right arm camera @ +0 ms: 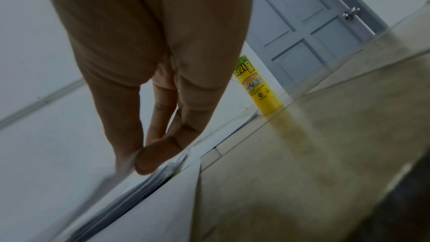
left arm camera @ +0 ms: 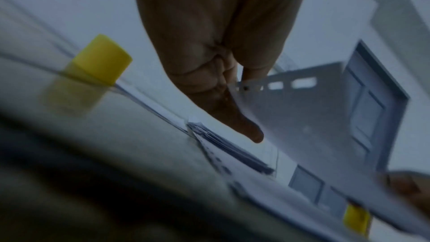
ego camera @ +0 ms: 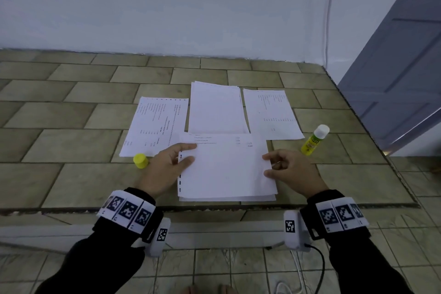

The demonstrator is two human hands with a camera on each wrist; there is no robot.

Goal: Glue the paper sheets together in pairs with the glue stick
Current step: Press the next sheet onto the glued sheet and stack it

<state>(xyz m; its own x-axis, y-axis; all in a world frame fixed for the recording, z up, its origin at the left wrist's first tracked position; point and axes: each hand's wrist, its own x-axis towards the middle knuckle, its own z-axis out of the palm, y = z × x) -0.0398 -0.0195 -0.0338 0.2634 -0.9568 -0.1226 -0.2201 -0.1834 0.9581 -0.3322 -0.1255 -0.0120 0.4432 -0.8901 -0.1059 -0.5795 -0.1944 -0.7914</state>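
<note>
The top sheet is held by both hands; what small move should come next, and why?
Probably lift the top sheet off the near stack and lay it flat. The left hand and right hand pinch its edges, and the glue stick stands uncapped.

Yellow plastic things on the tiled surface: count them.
2. A yellow plastic cap stands beside the left hand; the yellow glue stick, uncapped, stands upright past the right hand.

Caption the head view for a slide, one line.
Both hands, left hand and right hand, lift the top sheet off the near stack; uncapped glue stick stands right, yellow cap left.
</note>
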